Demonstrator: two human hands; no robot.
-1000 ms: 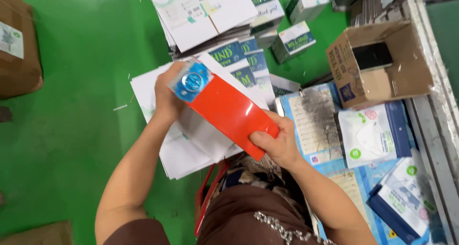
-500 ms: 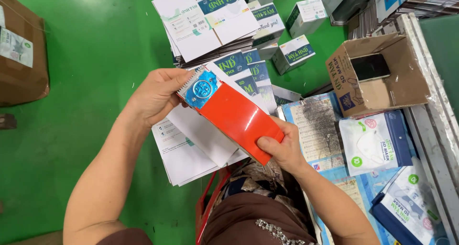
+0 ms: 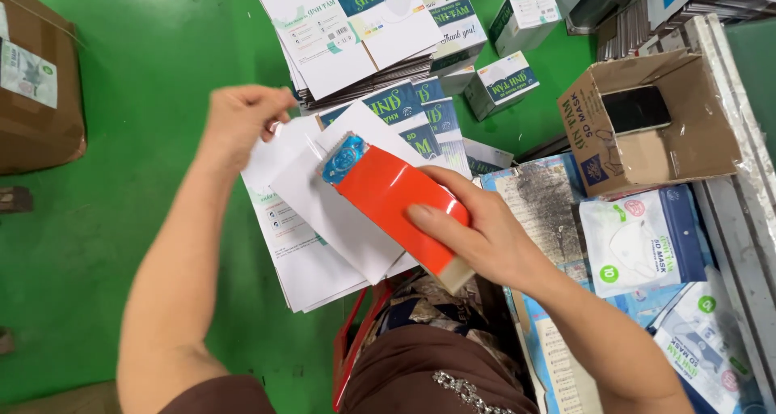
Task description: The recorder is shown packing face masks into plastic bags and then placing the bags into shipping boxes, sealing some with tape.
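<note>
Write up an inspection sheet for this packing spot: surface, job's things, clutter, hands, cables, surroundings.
Surface: green floor, shiny, with stock spread across it.
Job's things: orange box, tilted, a blue packet showing at its open upper end; pile of flat white sheets beneath it.
Clutter: stack of flat printed cartons; small folded boxes; bagged masks.
Hands: right hand grips the orange box around its lower half; left hand pinches the corner of a white sheet.
Cables: nothing seen.
Surroundings: open cardboard box with a dark phone inside; brown carton at left; metal rail at right.
</note>
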